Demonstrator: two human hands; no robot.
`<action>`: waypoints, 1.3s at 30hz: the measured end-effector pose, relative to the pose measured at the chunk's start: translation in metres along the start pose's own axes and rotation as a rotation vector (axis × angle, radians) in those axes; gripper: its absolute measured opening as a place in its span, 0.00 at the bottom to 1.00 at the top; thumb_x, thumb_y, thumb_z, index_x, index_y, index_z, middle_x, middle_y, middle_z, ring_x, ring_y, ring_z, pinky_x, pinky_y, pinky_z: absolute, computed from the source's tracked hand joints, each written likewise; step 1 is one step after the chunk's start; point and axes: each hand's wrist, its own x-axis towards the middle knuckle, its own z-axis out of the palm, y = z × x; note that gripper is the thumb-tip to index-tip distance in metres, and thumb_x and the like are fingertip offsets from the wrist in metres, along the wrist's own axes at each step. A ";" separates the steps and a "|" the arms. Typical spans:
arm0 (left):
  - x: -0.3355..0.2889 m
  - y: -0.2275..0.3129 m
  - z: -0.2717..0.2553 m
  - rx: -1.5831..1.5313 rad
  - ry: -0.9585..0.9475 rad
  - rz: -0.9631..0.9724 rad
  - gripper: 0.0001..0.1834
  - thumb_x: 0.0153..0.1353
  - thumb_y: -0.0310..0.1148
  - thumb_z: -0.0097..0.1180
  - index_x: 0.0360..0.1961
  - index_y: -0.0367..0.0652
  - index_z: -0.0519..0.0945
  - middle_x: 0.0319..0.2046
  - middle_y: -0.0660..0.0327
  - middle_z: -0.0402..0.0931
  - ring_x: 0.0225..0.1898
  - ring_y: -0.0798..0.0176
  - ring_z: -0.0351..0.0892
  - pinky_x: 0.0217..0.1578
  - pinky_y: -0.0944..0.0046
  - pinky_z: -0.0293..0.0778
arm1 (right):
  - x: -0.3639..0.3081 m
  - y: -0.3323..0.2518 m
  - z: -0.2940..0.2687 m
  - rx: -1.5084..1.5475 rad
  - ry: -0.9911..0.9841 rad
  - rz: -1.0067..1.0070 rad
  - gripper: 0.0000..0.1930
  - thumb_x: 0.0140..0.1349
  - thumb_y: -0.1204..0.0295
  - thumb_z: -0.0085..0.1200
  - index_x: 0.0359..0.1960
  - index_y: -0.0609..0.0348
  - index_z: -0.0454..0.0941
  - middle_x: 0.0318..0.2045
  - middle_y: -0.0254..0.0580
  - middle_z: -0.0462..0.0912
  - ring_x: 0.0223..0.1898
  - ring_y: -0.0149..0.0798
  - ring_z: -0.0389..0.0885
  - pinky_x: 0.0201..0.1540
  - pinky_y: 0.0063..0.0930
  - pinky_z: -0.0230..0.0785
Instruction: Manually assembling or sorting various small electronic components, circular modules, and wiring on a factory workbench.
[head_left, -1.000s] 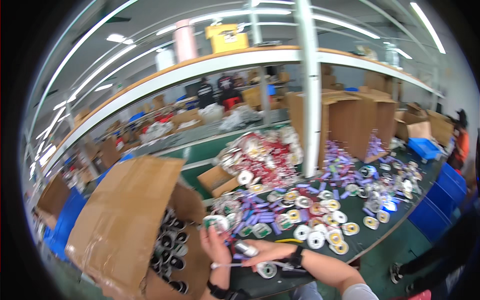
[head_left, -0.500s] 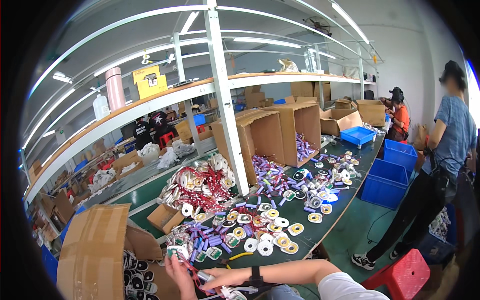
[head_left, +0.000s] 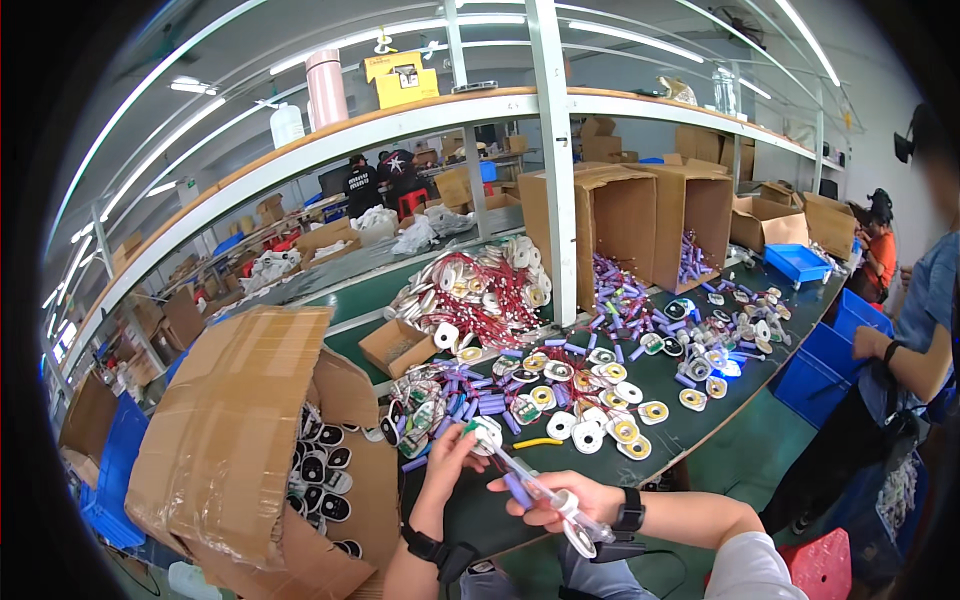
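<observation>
My left hand [head_left: 447,468] pinches a white round plastic housing with a green circuit board [head_left: 484,432] by its edge. My right hand [head_left: 572,503] is closed around a clear-and-white stick-like part [head_left: 537,484], which slants from the housing down toward my wrist; I cannot tell whether the two are joined. A purple cylindrical battery [head_left: 518,490] shows at the right fingers, and white round pieces [head_left: 580,538] hang below that hand. Just beyond my hands spreads a heap of purple batteries and white housings [head_left: 490,402]. Yellow-handled pliers [head_left: 538,442] lie beside it.
A large cardboard box [head_left: 235,430] with black-and-white parts stands at my left. Farther back are a pile of white discs with red wires [head_left: 470,290], a small open carton [head_left: 397,345] and tipped boxes of batteries [head_left: 615,220]. Blue bins [head_left: 815,375] and a person [head_left: 915,310] are at the right.
The view has swung left and the scene shifted right. Both hands have risen and moved right; the stick-like part now shows at length across my hands.
</observation>
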 end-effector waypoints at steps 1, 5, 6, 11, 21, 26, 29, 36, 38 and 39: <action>-0.001 -0.002 0.000 0.024 -0.030 -0.021 0.12 0.62 0.34 0.47 0.42 0.36 0.71 0.30 0.58 0.76 0.24 0.67 0.77 0.22 0.73 0.73 | -0.004 0.001 0.001 0.010 0.005 -0.019 0.27 0.66 0.59 0.37 0.62 0.59 0.51 0.37 0.43 0.68 0.19 0.22 0.63 0.12 0.12 0.56; -0.002 -0.009 0.001 0.083 -0.071 -0.061 0.14 0.62 0.37 0.47 0.43 0.36 0.71 0.30 0.57 0.76 0.27 0.67 0.77 0.25 0.72 0.73 | -0.024 -0.008 0.008 0.197 0.046 -0.076 0.29 0.64 0.53 0.38 0.59 0.62 0.54 0.38 0.45 0.68 0.20 0.23 0.64 0.12 0.11 0.60; -0.002 -0.008 0.002 0.110 -0.090 -0.096 0.15 0.63 0.37 0.47 0.43 0.36 0.71 0.30 0.57 0.76 0.28 0.67 0.77 0.25 0.72 0.72 | -0.028 -0.012 0.006 0.214 0.013 -0.090 0.30 0.64 0.52 0.39 0.59 0.63 0.55 0.38 0.46 0.68 0.21 0.24 0.65 0.12 0.12 0.60; -0.003 -0.006 0.003 0.150 -0.084 -0.135 0.15 0.62 0.37 0.48 0.43 0.36 0.72 0.31 0.56 0.77 0.28 0.67 0.77 0.26 0.72 0.72 | -0.059 -0.039 0.012 0.183 0.103 -0.201 0.29 0.62 0.49 0.40 0.53 0.61 0.65 0.37 0.46 0.73 0.20 0.27 0.66 0.13 0.16 0.61; -0.001 -0.026 -0.003 0.488 -0.080 -0.092 0.11 0.59 0.32 0.51 0.39 0.35 0.73 0.26 0.58 0.77 0.23 0.70 0.76 0.22 0.73 0.70 | -0.142 -0.089 0.036 0.096 0.201 -0.645 0.28 0.59 0.50 0.47 0.46 0.67 0.69 0.34 0.52 0.76 0.22 0.33 0.74 0.19 0.19 0.73; 0.002 -0.024 0.003 0.495 -0.036 -0.086 0.09 0.59 0.29 0.50 0.37 0.34 0.74 0.24 0.58 0.77 0.22 0.71 0.76 0.19 0.74 0.68 | -0.189 -0.118 0.009 0.023 0.325 -0.824 0.29 0.59 0.49 0.46 0.44 0.69 0.68 0.35 0.49 0.73 0.23 0.33 0.72 0.19 0.21 0.73; 0.004 -0.025 0.003 0.499 -0.021 -0.073 0.09 0.60 0.29 0.50 0.37 0.33 0.74 0.24 0.58 0.77 0.21 0.71 0.76 0.19 0.74 0.68 | -0.209 -0.143 0.005 0.043 0.334 -0.876 0.23 0.57 0.52 0.51 0.33 0.64 0.73 0.28 0.50 0.76 0.22 0.36 0.76 0.18 0.24 0.73; 0.006 -0.029 0.001 0.506 -0.006 0.026 0.08 0.60 0.28 0.47 0.35 0.33 0.73 0.22 0.56 0.76 0.18 0.69 0.74 0.17 0.74 0.68 | -0.253 -0.219 -0.029 -0.127 0.780 -1.136 0.25 0.54 0.48 0.51 0.29 0.64 0.72 0.26 0.50 0.79 0.22 0.39 0.79 0.24 0.30 0.76; 0.007 -0.030 0.001 0.504 0.004 0.039 0.08 0.60 0.28 0.47 0.35 0.33 0.73 0.21 0.56 0.76 0.18 0.69 0.74 0.17 0.74 0.68 | -0.266 -0.239 -0.052 -0.137 0.856 -1.197 0.25 0.55 0.48 0.49 0.29 0.63 0.73 0.26 0.47 0.79 0.24 0.40 0.80 0.26 0.32 0.76; 0.007 -0.032 0.001 0.491 0.011 0.042 0.08 0.61 0.28 0.47 0.34 0.33 0.73 0.21 0.56 0.76 0.18 0.69 0.74 0.17 0.74 0.68 | -0.272 -0.245 -0.060 -0.218 0.862 -1.238 0.23 0.55 0.48 0.49 0.28 0.61 0.72 0.24 0.45 0.78 0.23 0.40 0.79 0.26 0.34 0.75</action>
